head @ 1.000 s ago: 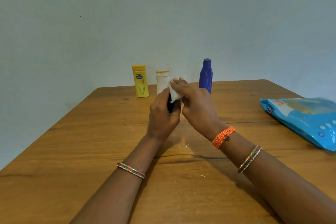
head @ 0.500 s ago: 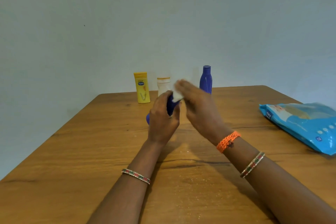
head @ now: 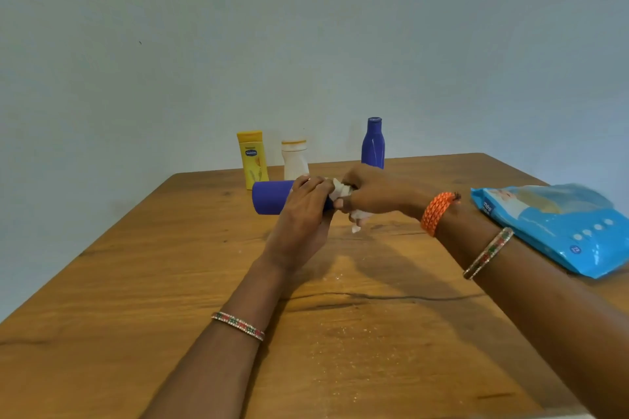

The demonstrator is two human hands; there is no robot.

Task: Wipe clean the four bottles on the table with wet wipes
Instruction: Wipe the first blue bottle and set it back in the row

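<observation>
My left hand (head: 303, 214) grips a dark blue bottle (head: 272, 201) that lies sideways above the table, its base pointing left. My right hand (head: 374, 192) pinches a crumpled white wet wipe (head: 342, 196) against the bottle's hidden right end; a corner of the wipe hangs below the fingers. Three more bottles stand at the table's far edge: a yellow bottle (head: 252, 160), a white bottle (head: 294, 158) with an orange-rimmed cap, and a tall blue bottle (head: 373, 143).
A blue wet wipes pack (head: 558, 224) lies flat near the right edge of the wooden table (head: 136, 282). A plain pale wall rises right behind the table's far edge. Fine white specks dot the tabletop near me.
The blue bottle has tipped from nearly upright to horizontal, base to the left. My right hand has shifted from the bottle's top round to its right end with the wipe.
</observation>
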